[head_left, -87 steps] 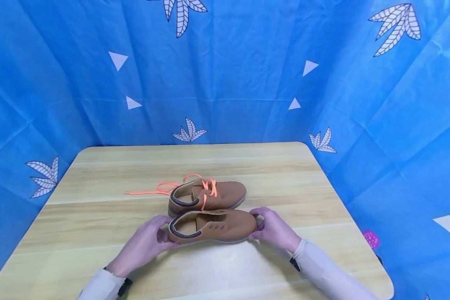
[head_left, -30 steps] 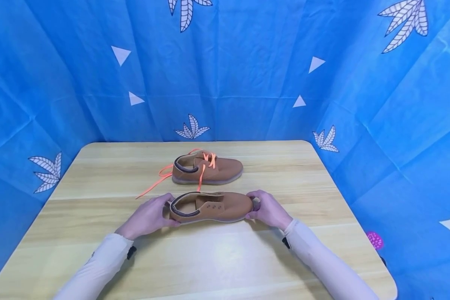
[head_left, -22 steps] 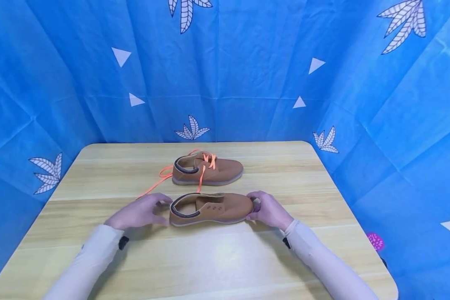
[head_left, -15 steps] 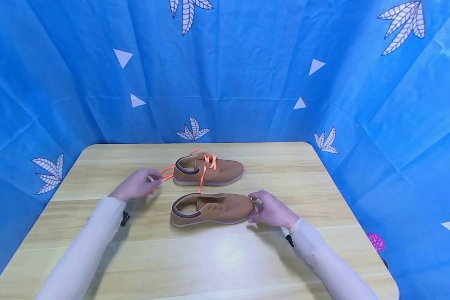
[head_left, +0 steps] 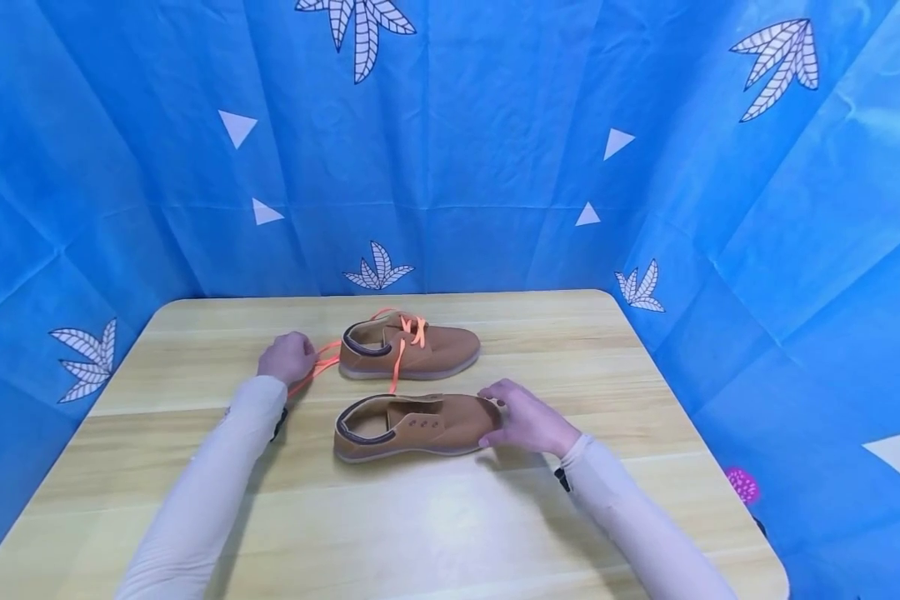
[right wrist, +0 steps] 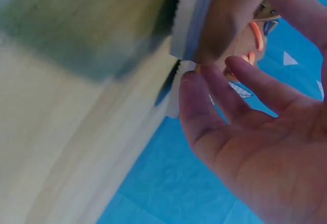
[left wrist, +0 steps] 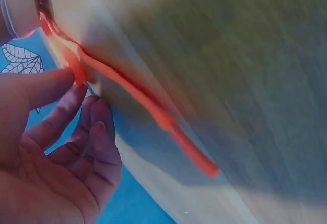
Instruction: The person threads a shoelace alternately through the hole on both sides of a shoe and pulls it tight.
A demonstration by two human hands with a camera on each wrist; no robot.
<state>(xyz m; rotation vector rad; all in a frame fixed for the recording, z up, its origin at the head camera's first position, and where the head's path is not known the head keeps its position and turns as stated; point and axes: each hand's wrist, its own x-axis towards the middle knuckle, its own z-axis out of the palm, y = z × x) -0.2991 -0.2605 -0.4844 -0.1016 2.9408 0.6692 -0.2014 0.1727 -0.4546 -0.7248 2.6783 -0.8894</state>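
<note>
"What's nearest?"

"The table (head_left: 450, 542), then the near shoe (head_left: 420, 429), a brown one with bare eyelets, sole down, toe to the right."

"And the right hand (head_left: 528, 419)?"

"Just at that toe, thumb on the near side, other fingers on the far side, spread apart. The toe sits between them, but I can't tell whether any fingertip touches it."

"The left hand (head_left: 287, 357)?"

"Further out, left of the far shoe's heel. The left wrist view shows the orange lace (left wrist: 135, 92) pinched between thumb and a finger; the remaining fingers curl loosely below. One length runs free past the fingertips, ending over the wood."

"Where does it lead?"

"To the far shoe (head_left: 446, 350), laced through its eyelets. Another strand drops over that shoe's side towards the near shoe; contact there is unclear. The two shoes lie parallel, a strip of table between them."

"Behind?"

"A blue curtain (head_left: 487, 108) printed with white leaves and triangles."
</note>
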